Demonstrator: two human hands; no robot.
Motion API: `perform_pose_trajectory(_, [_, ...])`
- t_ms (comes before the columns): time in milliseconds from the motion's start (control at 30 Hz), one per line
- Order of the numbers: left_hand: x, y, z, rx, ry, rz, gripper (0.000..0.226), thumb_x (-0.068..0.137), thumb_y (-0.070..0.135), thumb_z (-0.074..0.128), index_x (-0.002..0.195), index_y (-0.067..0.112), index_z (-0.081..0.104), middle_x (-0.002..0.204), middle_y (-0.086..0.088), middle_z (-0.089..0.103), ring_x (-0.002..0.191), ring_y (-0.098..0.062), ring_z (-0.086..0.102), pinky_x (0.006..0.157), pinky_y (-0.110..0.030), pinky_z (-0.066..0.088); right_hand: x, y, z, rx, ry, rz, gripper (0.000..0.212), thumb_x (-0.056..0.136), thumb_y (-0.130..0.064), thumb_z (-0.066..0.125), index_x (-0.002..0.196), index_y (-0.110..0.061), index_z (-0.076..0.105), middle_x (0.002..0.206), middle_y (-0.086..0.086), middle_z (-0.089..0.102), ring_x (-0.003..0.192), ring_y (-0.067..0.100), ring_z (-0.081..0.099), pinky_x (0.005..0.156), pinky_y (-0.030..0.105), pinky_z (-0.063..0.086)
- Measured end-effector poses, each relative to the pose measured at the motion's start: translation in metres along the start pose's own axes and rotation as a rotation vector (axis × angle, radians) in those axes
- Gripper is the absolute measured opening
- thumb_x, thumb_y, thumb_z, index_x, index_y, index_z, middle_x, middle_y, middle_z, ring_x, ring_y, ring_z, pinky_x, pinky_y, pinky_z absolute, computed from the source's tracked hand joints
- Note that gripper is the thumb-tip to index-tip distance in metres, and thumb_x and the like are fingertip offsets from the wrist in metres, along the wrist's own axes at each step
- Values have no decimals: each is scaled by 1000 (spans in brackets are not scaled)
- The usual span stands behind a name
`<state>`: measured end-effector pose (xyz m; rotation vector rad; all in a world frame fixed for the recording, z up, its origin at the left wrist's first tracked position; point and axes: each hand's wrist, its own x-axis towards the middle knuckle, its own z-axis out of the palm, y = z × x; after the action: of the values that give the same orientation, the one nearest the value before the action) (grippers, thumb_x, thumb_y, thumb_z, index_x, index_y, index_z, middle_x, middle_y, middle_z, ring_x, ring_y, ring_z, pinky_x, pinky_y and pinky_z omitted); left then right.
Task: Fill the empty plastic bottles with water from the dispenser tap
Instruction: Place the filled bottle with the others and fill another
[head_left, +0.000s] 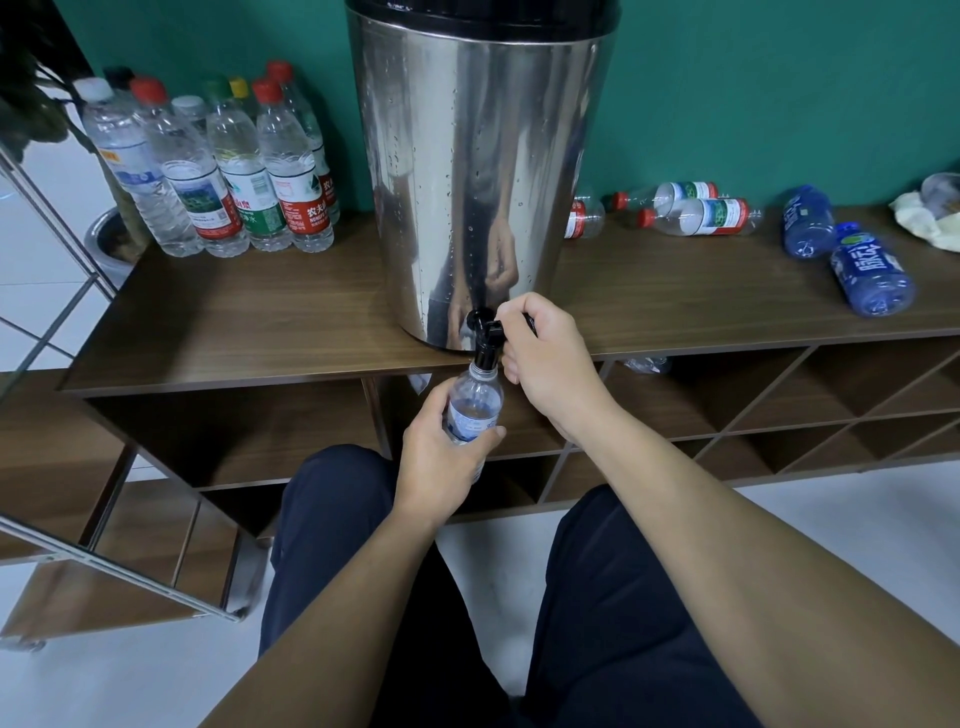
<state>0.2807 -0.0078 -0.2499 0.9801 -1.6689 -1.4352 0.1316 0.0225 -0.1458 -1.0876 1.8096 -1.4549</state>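
A dispenser (478, 171) is set at the surface (260, 317) edge. A bottle (475, 402) is gripped under its tap (485, 338) by the left hand (441, 462); the tap lever is gripped by right-hand (545, 358) fingers (511, 364).

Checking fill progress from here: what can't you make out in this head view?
- Bottle: its lower half is covered by the left hand, so the water level is unclear.
- Tap lever: wrapped by the right hand, position hidden.
- Water stream: spout sits in the bottle mouth, so no flow is visible.
- Dispenser top: cut off by the upper edge.
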Motion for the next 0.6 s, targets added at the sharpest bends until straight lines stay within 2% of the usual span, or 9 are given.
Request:
perform_pose_trajectory(367, [-2,3,0,-23,2,-5,64,87,9,95,141,27,66,122,18,79,116,-1,74,101,-17,57,-2,-2,0,3,7,0,25,114,-35,54,94,-24,65,61,-12,50,61,12,48,67,44,44])
perform_pose_trajectory(500, [-2,3,0,-38,-4,-8,65,87,8,95,142,28,66,124,17,79,117,-1,74,102,-17,56,-2,-2,0,-4,6,1,25,114,-36,53,94,-25,64,61,-12,49,61,13,47,67,43,44])
perform_pose_trajectory(600, [-2,2,0,-30,-5,-2,65,87,9,95,143,27,66,125,16,78,118,-4,74,106,-23,57,-1,-1,0,-1,5,0,25,114,-36,53,92,-26,64,60,-13,49,61,12,47,67,43,44])
